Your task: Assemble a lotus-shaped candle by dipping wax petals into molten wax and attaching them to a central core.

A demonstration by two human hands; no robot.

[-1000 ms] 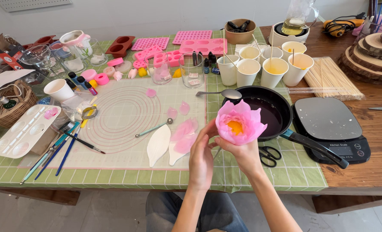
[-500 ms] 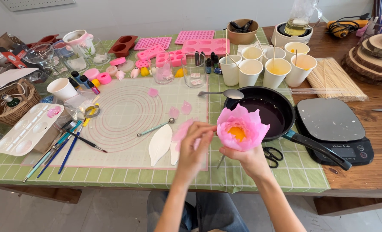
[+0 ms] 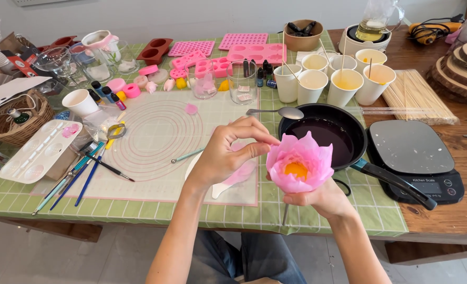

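My right hand point(image 3: 325, 199) grips a pink wax flower point(image 3: 299, 164) with a yellow centre from below, holding it above the table's front edge. My left hand point(image 3: 228, 155) has its thumb and forefinger pinched on an outer petal at the flower's left side. Under my left hand, loose pink petals point(image 3: 241, 173) and a white spoon-shaped tool point(image 3: 220, 186) lie on the translucent work mat point(image 3: 154, 137). A black frying pan point(image 3: 325, 134) of dark liquid stands just behind the flower.
A kitchen scale point(image 3: 414, 158) sits right of the pan, paper cups point(image 3: 330, 79) and wooden skewers point(image 3: 414, 94) behind. Pink silicone moulds point(image 3: 244, 50), glass jars, a white palette point(image 3: 39, 152), brushes point(image 3: 81, 176), a basket point(image 3: 15, 118) and a metal spoon point(image 3: 275, 112) crowd the green checked cloth.
My left hand rose from the mat to the flower's left edge and pinched a petal. My right hand brought the flower lower and nearer to me.
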